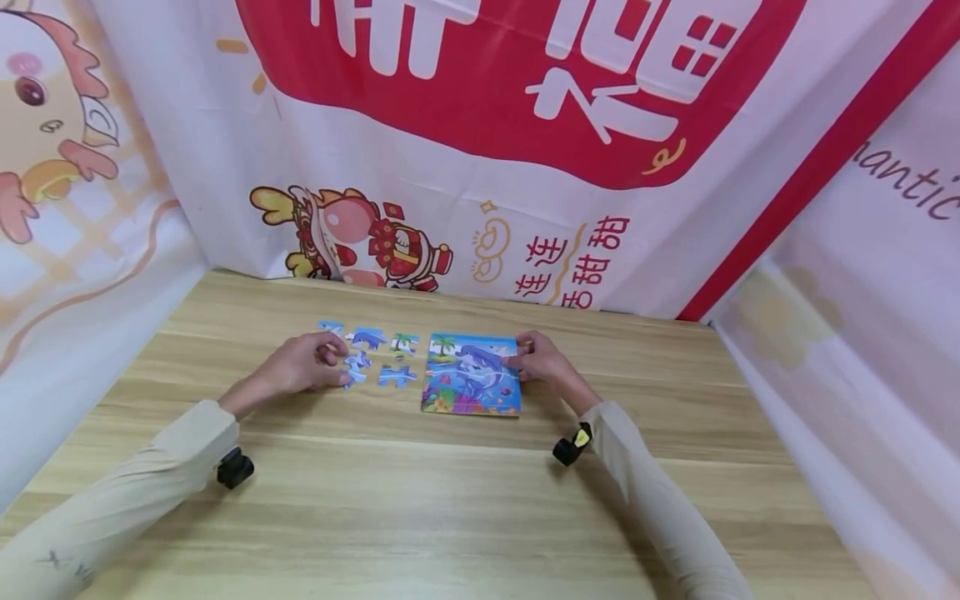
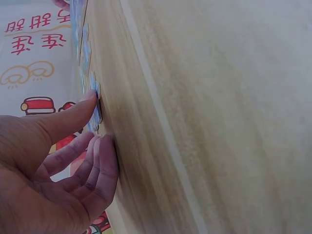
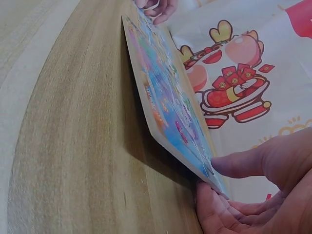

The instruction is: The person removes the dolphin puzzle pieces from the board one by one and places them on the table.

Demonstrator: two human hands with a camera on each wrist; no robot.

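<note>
keep your left sleeve [image 1: 127,483] and right sleeve [image 1: 660,500] low on the near part of the table [image 1: 412,517], and mind the black left wrist camera [image 1: 236,468] and right wrist camera [image 1: 572,446] so neither knocks anything.

your right hand [image 1: 545,362] pinches the right edge of the dolphin board [image 1: 472,392], thumb on top and fingers beneath. that edge looks raised, with a shadow under it, so you'd do well to keep the grip light and the board level.

your left hand [image 1: 303,364], left of the board, has its thumb touching the near-left puzzle piece [image 1: 356,377], fingers curled by its other end; i cannot tell whether they truly pinch it. thin card like this probably lifts best by its rim, so get a fingertip under before closing.

watch the near-right piece [image 1: 397,377], which lies between that hand and the board; a sideways drag could sweep it along.

farther off, the dolphin piece [image 1: 368,338], the palm-tree piece [image 1: 405,343] and the far-left piece [image 1: 330,327], near your index finger, lie close by. lift straight up rather than sliding, and keep your knuckles off them.
</note>
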